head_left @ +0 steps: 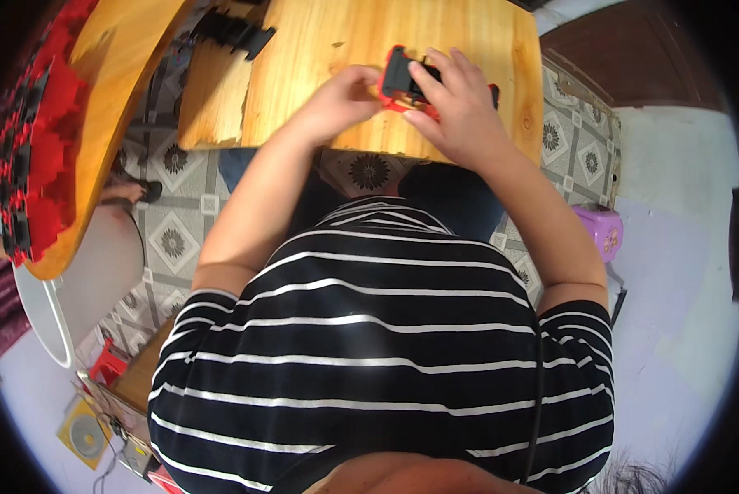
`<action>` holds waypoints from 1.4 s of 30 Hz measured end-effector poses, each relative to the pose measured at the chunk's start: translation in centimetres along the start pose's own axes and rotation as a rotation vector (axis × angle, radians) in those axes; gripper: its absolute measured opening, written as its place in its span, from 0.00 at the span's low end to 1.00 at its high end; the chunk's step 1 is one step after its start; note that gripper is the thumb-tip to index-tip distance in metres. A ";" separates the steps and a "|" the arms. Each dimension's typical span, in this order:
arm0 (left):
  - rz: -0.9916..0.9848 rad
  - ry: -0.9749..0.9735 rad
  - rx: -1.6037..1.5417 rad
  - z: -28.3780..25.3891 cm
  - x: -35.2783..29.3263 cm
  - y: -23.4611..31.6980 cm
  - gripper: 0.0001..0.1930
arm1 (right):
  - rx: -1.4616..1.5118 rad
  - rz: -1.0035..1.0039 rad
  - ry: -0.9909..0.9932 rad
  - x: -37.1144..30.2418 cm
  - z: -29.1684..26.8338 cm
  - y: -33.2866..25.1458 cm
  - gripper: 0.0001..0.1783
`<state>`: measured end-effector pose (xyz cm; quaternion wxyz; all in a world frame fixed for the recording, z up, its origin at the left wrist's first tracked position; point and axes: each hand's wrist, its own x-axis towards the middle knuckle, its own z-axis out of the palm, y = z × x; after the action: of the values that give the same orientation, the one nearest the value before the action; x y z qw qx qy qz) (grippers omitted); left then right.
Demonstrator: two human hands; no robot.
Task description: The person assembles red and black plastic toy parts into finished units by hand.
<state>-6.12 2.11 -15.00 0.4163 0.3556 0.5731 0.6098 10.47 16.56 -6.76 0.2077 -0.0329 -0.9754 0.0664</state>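
Note:
A red-and-black plastic piece (397, 74) lies near the right part of the wooden table. Its body is red, with a black block at its left end and more black parts toward the right. Curled fingers of my left hand (336, 107) close at its left edge, their tips partly hidden. From the right, my right hand (467, 115) reaches over the piece, with the thumb at its near edge and the fingers on its black parts. That hand hides much of its middle.
Black plastic parts (233, 34) lie at the far left of the wooden table (304, 41). On another curved wooden table (98, 165) at left are many red-and-black pieces (44, 156). A white bin (98, 255) stands below it. A purple stool (602, 232) stands at right.

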 end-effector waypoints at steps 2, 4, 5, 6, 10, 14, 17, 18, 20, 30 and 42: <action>-0.294 0.137 -0.296 -0.5 0.2 2.8 0.23 | 0.081 -0.023 0.104 0.0 0.2 0.4 0.29; -0.353 0.200 -0.355 1.3 1.1 5.0 0.24 | 0.243 0.132 0.244 -0.6 -0.1 1.8 0.28; -0.314 0.275 -0.222 2.5 1.5 5.8 0.25 | 0.419 0.247 0.374 -0.5 -0.2 2.7 0.27; -0.274 0.362 -0.091 3.2 1.6 6.1 0.26 | 0.252 0.241 0.500 -0.8 -0.8 4.9 0.28; -0.480 0.157 -0.168 2.2 2.5 4.4 0.23 | 1.128 0.915 0.349 -4.3 1.4 5.8 0.31; -0.353 0.331 -0.199 4.4 2.0 5.2 0.18 | 1.497 0.923 0.399 -3.4 3.6 3.3 0.20; -0.334 0.402 -0.106 2.8 2.0 5.9 0.18 | 1.516 0.875 0.335 -1.9 5.5 3.9 0.16; -0.350 0.390 -0.090 1.9 1.9 6.1 0.18 | 1.517 0.912 0.297 -1.1 5.6 3.7 0.15; -0.365 0.370 -0.042 0.0 1.4 6.3 0.21 | 1.574 0.897 0.254 0.7 6.0 2.8 0.15; -0.181 0.705 1.218 -14.0 1.1 3.4 0.33 | 1.302 0.905 0.366 1.6 3.4 3.6 0.31; 0.297 0.974 0.907 -6.8 -6.6 4.0 0.31 | 0.441 0.453 0.359 -3.8 1.8 2.4 0.45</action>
<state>-10.03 -6.66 -11.30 -0.1676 0.2548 0.8393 0.4502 13.23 18.34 -10.25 0.3578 -0.2138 -0.8535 0.3127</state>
